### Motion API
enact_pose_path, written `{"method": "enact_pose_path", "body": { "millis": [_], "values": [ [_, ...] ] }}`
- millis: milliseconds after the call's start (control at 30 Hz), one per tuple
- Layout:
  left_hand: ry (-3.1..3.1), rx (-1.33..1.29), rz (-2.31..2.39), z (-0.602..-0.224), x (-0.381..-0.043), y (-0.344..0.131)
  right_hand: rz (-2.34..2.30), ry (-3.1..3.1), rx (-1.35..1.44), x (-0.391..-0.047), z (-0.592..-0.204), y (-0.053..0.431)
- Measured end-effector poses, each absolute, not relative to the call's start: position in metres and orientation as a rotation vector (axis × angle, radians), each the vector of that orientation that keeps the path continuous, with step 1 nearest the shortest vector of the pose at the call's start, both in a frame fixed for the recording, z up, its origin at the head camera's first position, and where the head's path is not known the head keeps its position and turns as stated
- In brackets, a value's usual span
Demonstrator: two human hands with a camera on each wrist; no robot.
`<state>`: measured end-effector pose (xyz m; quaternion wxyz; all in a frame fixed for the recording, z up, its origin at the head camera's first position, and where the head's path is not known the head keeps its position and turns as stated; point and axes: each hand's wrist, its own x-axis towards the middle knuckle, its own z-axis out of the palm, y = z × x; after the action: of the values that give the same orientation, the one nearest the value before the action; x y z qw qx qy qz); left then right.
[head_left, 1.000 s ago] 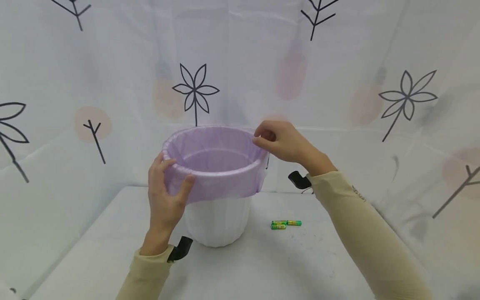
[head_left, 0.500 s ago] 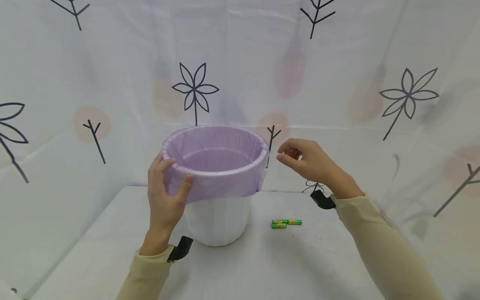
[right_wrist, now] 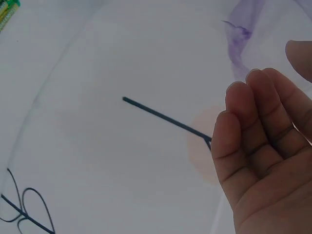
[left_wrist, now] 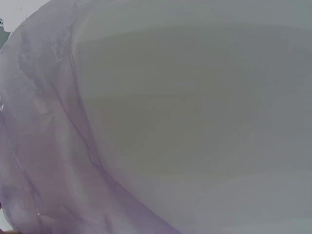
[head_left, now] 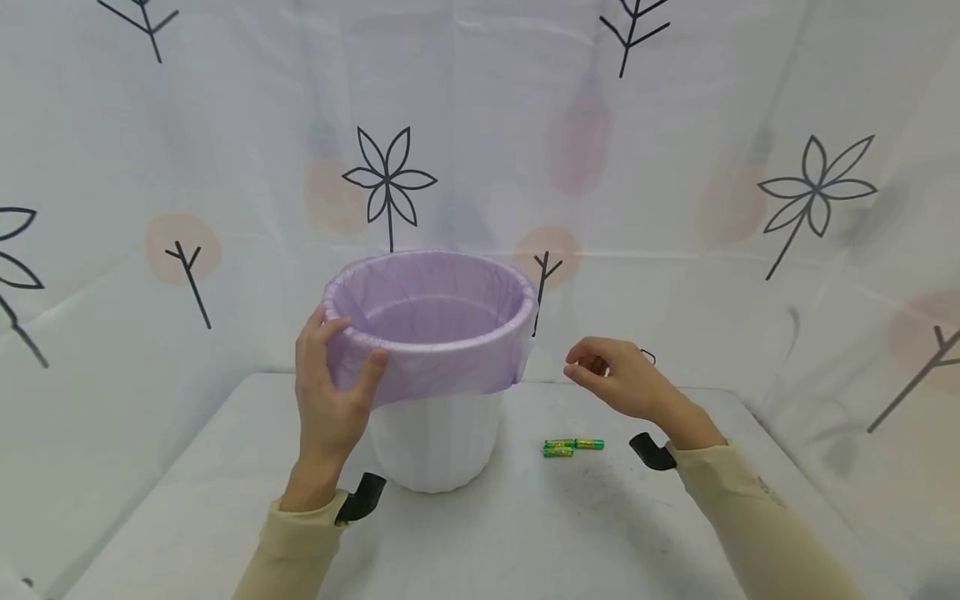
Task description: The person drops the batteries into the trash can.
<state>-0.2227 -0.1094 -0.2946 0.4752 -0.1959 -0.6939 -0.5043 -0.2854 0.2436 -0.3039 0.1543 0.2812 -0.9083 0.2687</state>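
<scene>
A white ribbed trash bin (head_left: 435, 446) stands upright on the table, lined with a purple trash bag (head_left: 450, 372) folded down over its rim. My left hand (head_left: 330, 404) grips the bin's left side through the bag, fingers at the rim and thumb against the front. In the left wrist view the bag (left_wrist: 44, 146) hangs along the bin's white wall (left_wrist: 204, 136). To the right of the bin, my right hand (head_left: 626, 379) hovers apart from it, fingers loosely bent. The right wrist view shows nothing in that palm (right_wrist: 273, 161).
Three green batteries (head_left: 573, 446) lie on the white table (head_left: 525, 533), right of the bin and below the right hand. A white cloth backdrop (head_left: 480, 125) with printed flowers and twigs rises behind and along the sides.
My right hand has left the bag at the bin's right rim and moved right and down toward the table. The left hand and the bin have stayed in place.
</scene>
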Motion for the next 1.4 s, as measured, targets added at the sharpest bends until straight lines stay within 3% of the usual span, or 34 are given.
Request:
{"method": "enact_pose_path", "body": {
  "millis": [767, 1400],
  "values": [
    [-1.669, -0.497, -1.246, -0.296, -0.228, -0.112, 0.905, -2.795, 0.8, -0.297, -0.408, 0.243],
    [-1.68, -0.496, -1.248, -0.296, -0.227, -0.113, 0.729, -2.938, 0.72, -0.304, -0.437, 0.236]
  ]
}}
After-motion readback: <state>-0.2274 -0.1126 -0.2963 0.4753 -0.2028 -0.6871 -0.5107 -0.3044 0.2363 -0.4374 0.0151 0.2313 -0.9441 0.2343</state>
